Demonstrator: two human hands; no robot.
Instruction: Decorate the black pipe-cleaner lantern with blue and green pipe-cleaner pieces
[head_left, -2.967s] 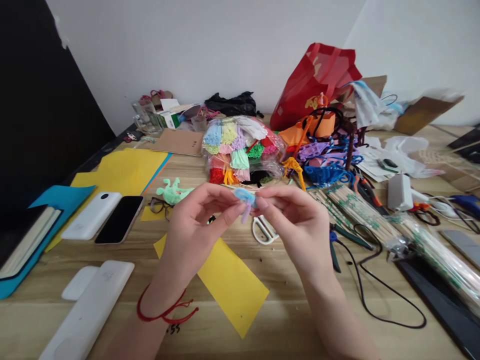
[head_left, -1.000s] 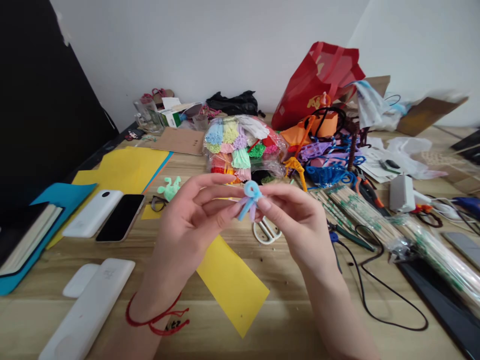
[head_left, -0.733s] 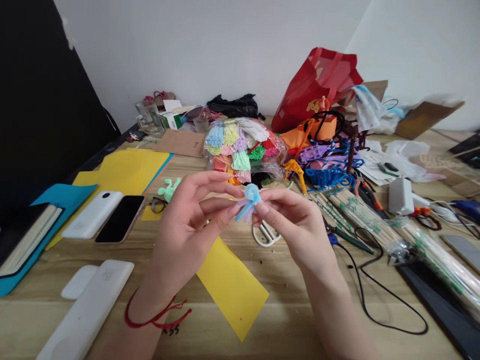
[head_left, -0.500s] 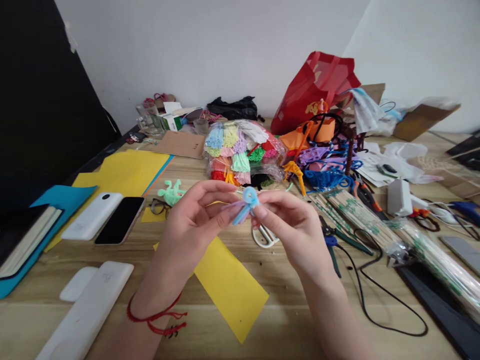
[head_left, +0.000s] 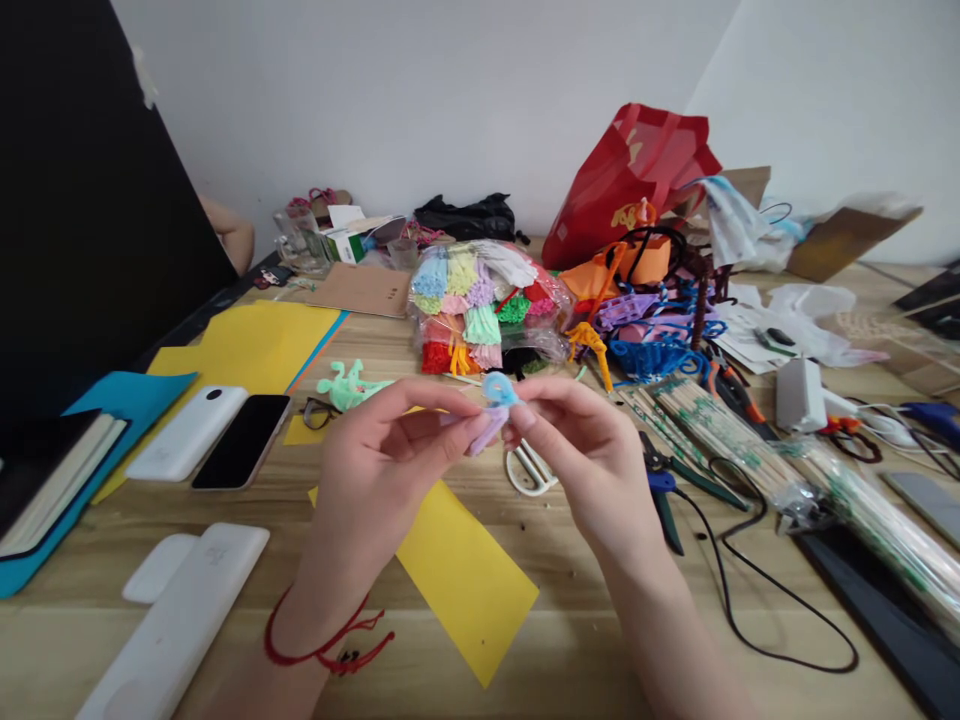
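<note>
Left grip (head_left: 379,455) now nearer blue loop (head_left: 495,381)

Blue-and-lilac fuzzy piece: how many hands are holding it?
2: the left hand pinches the fuzzy piece from its left, the right hand from its right.

One camera here, worn on the person's head, faces forward and down, so the fingers (head_left: 551,442) sit close to it, near mid-view. Both forearms (head_left: 652,620) enter from the near edge, below the fingers. Beyond them it takes in the table (head_left: 381,338), then the wall (head_left: 420,90); well right of the fingers, things look stretched, so the lens is probably wide.
</note>
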